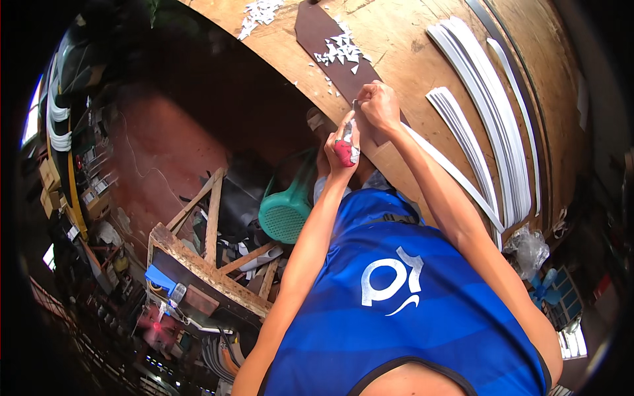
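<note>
My left hand grips a red-handled cutting tool at the edge of a wooden table. Just above it my right hand pinches the end of a long white strip that runs back along the table edge past my right forearm. Both hands meet over a dark brown board. Small white offcuts lie scattered on that board. What the tool's blade touches is hidden by my fingers.
Stacks of long white strips lie on the table to the right. More white scraps sit at the table's far end. A green plastic basket and a wooden frame stand on the floor to the left, among clutter. A clear bag lies at the right.
</note>
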Available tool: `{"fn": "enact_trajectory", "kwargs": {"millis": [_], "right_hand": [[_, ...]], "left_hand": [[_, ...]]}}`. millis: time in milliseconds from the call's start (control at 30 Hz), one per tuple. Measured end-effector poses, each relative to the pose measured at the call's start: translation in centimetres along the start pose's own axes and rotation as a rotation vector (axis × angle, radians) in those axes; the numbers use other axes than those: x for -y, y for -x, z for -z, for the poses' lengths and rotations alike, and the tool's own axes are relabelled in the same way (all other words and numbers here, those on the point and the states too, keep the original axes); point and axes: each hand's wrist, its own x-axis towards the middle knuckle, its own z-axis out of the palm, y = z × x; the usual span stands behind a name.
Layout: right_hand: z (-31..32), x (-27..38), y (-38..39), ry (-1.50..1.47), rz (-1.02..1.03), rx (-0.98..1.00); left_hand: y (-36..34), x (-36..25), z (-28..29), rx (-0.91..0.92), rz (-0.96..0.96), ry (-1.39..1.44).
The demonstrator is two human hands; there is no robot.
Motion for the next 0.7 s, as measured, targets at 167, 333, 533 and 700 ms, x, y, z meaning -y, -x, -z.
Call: {"fn": "enact_trajectory", "kwargs": {"millis": [167,333,533,700], "right_hand": [[0.2,0.1,-0.1,-0.027,-0.019,0.002],[0.1,0.0,0.1,-0.001,-0.017,-0.019],[0.2,0.6,0.1,-0.021,-0.047,-0.001],[0.3,0.6,0.1,-0.035,-0.057,0.002]], "left_hand": [[0.2,0.9,0.1,-0.026,-0.245,-0.104],[0.9,-0.6,0.1,0.006,-0.078,-0.104],[1.1,-0.9,-0.3,-0.030,0.055,-0.019],[0.8,0.5,-0.4,-0.060,-0.224,-0.296]]}}
